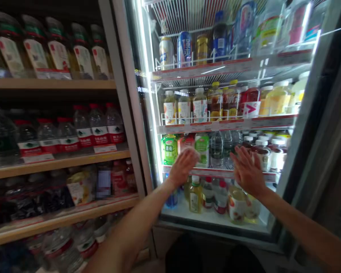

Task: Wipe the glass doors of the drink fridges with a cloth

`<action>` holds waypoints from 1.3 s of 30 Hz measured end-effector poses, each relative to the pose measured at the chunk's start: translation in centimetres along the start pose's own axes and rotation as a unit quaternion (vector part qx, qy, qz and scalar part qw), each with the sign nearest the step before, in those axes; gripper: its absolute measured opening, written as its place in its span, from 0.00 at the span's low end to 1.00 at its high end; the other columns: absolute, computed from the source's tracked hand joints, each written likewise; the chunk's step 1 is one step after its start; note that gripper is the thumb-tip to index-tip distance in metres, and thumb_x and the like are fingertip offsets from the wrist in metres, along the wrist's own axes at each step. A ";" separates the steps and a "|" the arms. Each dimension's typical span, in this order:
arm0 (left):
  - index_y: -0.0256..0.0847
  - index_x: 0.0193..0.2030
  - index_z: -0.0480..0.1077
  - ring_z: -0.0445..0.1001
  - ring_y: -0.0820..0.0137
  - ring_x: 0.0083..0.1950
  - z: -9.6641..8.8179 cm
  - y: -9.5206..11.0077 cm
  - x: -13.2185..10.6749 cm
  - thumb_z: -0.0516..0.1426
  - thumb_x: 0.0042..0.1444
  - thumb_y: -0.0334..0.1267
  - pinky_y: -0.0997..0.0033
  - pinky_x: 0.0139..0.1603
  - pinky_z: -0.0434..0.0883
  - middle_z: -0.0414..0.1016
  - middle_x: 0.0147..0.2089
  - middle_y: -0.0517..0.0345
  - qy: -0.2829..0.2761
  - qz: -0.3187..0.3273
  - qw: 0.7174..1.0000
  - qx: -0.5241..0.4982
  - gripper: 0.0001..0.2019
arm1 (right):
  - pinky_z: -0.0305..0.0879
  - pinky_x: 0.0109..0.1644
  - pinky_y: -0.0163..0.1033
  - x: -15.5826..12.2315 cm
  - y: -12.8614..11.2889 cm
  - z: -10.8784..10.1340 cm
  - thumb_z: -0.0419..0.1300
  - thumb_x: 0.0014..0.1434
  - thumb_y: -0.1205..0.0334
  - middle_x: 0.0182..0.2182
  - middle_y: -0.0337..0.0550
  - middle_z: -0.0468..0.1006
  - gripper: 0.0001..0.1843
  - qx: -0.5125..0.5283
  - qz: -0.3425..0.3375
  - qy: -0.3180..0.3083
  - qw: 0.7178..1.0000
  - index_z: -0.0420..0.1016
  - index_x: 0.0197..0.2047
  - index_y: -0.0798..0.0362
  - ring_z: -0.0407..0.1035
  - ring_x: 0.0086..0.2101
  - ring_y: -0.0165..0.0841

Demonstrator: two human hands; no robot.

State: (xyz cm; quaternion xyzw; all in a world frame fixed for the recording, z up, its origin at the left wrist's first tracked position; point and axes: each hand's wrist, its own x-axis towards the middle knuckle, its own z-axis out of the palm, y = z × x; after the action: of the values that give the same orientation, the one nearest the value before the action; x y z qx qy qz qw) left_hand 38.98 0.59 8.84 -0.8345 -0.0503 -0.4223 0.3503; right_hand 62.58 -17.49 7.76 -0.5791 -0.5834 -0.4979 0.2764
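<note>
Both my arms reach into a lit drinks fridge [284, 227] whose door stands open. My left hand [184, 167] is open, fingers stretched toward the third shelf, close to a red-labelled bottle [185, 142] and a green-labelled bottle [202, 148]. My right hand [247, 170] is open too, fingers spread in front of clear water bottles [216, 148] and white-capped dark bottles [263, 151]. Neither hand holds anything. The left fingertips are slightly smeared by motion.
Above are shelves with cans [184, 48] and juice bottles [200, 105]. The bottom shelf holds small bottles [195, 197]. The open fridge door [329, 113] stands at the right. Wooden shelves [57, 163] with red-capped water bottles [98, 127] fill the left.
</note>
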 end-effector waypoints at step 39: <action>0.37 0.61 0.59 0.55 0.68 0.67 4.8 15.5 17.2 0.44 0.62 0.30 0.64 0.67 0.55 0.58 0.66 0.55 -0.028 0.264 0.963 -0.048 0.20 | 0.49 0.63 0.53 -9.8 9.3 -6.4 0.46 0.59 0.68 0.63 0.53 0.55 0.33 -0.091 0.165 0.025 0.982 0.44 0.68 0.50 0.52 0.62 0.41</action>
State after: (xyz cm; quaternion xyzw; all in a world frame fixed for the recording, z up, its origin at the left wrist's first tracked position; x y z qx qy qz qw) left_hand 59.07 -11.63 11.28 -0.8453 0.1824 -0.2937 0.4072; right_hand 71.52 -28.79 3.59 -0.6773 -0.4248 -0.5111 0.3156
